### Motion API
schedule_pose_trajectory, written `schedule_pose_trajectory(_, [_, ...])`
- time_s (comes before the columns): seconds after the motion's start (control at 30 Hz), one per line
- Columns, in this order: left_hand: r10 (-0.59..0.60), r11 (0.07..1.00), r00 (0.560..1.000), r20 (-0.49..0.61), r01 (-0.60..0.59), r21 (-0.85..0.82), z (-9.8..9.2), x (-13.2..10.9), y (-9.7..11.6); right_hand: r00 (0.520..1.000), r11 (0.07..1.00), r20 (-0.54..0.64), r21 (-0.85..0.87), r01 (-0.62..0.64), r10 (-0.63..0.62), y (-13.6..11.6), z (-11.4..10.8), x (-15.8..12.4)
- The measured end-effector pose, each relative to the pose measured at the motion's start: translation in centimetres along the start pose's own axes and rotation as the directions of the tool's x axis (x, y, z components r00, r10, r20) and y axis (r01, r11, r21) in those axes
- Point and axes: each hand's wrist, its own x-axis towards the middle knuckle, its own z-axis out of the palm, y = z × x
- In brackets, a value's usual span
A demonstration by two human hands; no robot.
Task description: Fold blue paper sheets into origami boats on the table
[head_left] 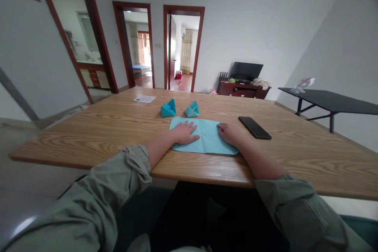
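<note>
Hands (185,132) (228,134), left splayed, right curled, grip unclear, on one sheet (209,143), two origamis (168,109) (192,110) beyond

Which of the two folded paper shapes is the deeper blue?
The left-hand shape, on the white paper's side. The right-hand shape is paler, closer in colour to the flat sheet.
</note>
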Motion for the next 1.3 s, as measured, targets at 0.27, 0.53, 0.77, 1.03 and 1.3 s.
schedule_pose_trajectory(0.27, [-0.285,0.958,0.956,-0.070,0.286,-0.004,-0.1,1.3,-4.3,0.975,0.991,0.177,0.001,-0.135,0.132,1.1,1.2,0.9])
schedule_pose_trajectory(0.53, [-0.239,0.964,0.933,-0.269,0.194,-0.181,-2.2,1.9,-5.7,0.975,0.991,0.179,0.008,-0.136,0.133,1.1,1.2,1.1])
schedule_pose_trajectory(0.77, [-0.147,0.961,0.873,-0.466,0.014,-0.278,-3.7,6.7,-6.0,0.983,0.990,0.129,0.047,-0.135,0.128,1.1,0.9,0.7])
schedule_pose_trajectory(1.03, [-0.111,0.963,0.860,-0.499,-0.030,-0.267,-4.4,5.4,-5.1,0.980,0.963,-0.170,0.263,-0.052,0.099,0.5,-1.2,0.4])
schedule_pose_trajectory(1.3, [-0.106,0.524,0.884,-0.455,-0.339,-0.782,-6.4,0.9,-1.5,0.960,0.404,-0.258,0.894,0.193,0.112,-5.7,-5.0,1.8])
